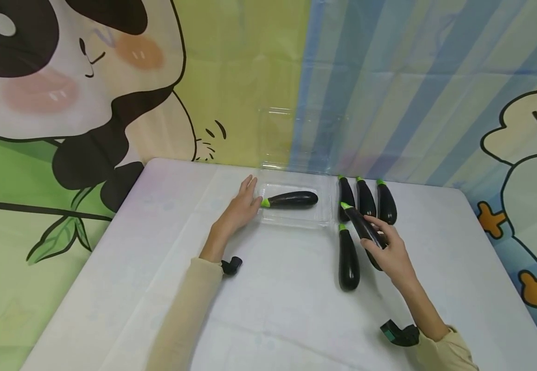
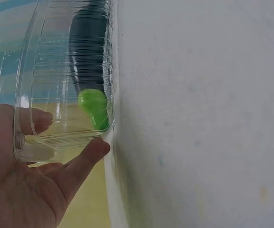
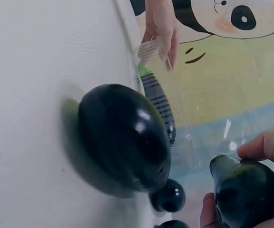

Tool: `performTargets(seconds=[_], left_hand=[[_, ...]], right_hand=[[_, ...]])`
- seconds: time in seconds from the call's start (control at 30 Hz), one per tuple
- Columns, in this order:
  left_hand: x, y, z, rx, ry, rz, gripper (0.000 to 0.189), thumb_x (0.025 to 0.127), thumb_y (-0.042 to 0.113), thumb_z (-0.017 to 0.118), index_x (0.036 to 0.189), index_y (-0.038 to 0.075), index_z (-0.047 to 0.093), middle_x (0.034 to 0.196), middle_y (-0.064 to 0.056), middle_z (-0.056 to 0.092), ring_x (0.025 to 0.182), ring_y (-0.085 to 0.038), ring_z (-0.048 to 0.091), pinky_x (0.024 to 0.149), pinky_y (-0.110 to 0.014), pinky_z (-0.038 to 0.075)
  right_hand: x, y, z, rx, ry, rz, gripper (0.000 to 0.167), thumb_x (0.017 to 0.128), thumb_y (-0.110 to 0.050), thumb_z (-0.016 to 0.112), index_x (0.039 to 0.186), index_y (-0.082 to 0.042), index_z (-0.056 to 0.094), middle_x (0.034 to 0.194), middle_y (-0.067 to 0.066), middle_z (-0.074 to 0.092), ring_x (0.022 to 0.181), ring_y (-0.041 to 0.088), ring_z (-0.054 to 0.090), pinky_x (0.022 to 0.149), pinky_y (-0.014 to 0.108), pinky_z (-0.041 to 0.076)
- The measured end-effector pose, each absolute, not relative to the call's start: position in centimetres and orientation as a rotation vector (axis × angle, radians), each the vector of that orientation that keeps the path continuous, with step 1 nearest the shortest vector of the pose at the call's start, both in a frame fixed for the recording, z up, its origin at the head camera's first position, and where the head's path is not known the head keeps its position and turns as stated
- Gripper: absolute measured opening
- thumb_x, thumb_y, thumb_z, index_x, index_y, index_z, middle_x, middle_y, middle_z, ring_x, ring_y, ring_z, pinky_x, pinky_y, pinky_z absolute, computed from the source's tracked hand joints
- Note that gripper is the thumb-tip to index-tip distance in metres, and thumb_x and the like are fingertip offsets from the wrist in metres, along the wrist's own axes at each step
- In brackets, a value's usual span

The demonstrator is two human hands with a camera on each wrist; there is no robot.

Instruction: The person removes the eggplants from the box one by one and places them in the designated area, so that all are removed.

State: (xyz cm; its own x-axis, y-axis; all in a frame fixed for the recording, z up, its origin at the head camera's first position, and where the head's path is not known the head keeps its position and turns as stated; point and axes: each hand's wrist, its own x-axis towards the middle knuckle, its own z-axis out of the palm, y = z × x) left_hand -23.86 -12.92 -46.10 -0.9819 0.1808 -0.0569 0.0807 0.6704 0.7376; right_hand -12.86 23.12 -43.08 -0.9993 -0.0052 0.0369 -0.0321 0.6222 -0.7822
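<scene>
My right hand [image 1: 391,252] grips a dark eggplant [image 1: 361,224] between thumb and fingers, its green stem end pointing up and left. In the right wrist view the held eggplant [image 3: 246,192] shows its rounded body in the fingers. The rounded end of another eggplant [image 1: 374,262] shows beneath the hand. My left hand [image 1: 238,208] rests at the left end of a clear plastic box [image 1: 296,223], fingers extended, with the thumb by its lower corner in the left wrist view. Inside the box lies one eggplant [image 1: 294,199], its green stem to the left.
One eggplant [image 1: 349,260] lies on the white table [image 1: 278,293] left of my right hand. Behind it, a row of three, including the rightmost eggplant [image 1: 386,203], lies right of the box. The box's clear lid [image 1: 296,136] stands raised against the printed backdrop.
</scene>
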Motion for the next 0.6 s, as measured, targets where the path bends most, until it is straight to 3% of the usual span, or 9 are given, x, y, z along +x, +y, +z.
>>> performTargets(seconds=[0.43,0.6], left_hand=[[-23.8,-13.0,-46.4,0.224,2.771,1.202,0.066,0.102,0.031,0.041,0.157,0.011,0.010,0.166,-0.004,0.000,0.146,-0.039,0.027,0.118,-0.054,0.027],[-23.8,-13.0,-46.2,0.231,2.773,1.206,0.066,0.102,0.031,0.042,0.157,0.012,0.010,0.166,-0.004,0.001,0.145,-0.040,0.028,0.118,-0.055,0.027]], right_hand=[[-11.9,24.4,-44.4,-0.161,-2.775,1.380,0.054,0.095,-0.020,0.056,0.146,-0.018,0.041,0.136,0.021,0.042,0.113,0.028,0.046,0.071,0.018,0.045],[-11.3,24.8,-44.8,-0.238,-2.801,1.426,0.055,0.097,-0.022,0.051,0.150,-0.020,0.036,0.142,0.021,0.040,0.116,0.030,0.046,0.077,0.026,0.044]])
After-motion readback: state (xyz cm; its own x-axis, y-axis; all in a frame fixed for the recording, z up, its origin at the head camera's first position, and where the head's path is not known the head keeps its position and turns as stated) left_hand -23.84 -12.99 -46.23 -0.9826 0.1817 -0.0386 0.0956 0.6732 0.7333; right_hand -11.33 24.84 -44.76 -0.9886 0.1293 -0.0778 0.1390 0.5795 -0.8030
